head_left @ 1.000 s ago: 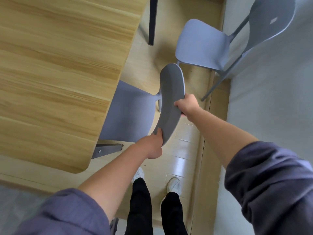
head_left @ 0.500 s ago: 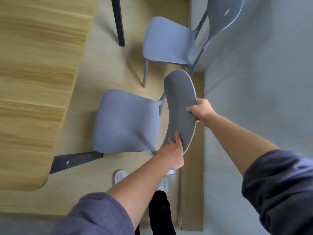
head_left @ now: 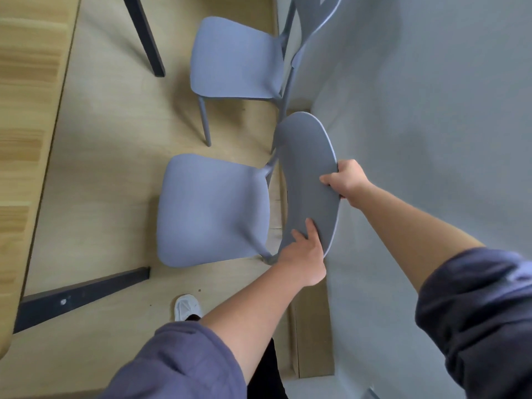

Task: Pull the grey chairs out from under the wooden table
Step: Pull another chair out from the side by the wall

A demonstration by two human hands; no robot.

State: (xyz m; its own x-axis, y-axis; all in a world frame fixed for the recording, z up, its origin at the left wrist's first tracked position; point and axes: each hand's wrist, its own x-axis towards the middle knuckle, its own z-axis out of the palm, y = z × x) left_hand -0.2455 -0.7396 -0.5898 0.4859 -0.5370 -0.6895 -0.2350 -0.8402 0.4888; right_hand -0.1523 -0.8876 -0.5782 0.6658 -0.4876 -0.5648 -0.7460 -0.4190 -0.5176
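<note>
A grey chair (head_left: 213,208) stands on the floor in the middle of the view, its seat fully clear of the wooden table (head_left: 26,116) at the left edge. My left hand (head_left: 303,251) grips the near end of its curved backrest. My right hand (head_left: 345,178) grips the backrest's top rim on the wall side. A second grey chair (head_left: 236,59) stands farther back, also out from under the table, its back close to the wall.
A grey wall (head_left: 417,110) runs down the right, just behind both chair backs. Black table legs stand at the top (head_left: 144,36) and lower left (head_left: 80,292). My white shoe (head_left: 187,306) is on the floor below the near chair.
Both hands have drawn the near chair away from the table toward the wall. Its seat, partly under the tabletop a second ago, now stands wholly in the open.
</note>
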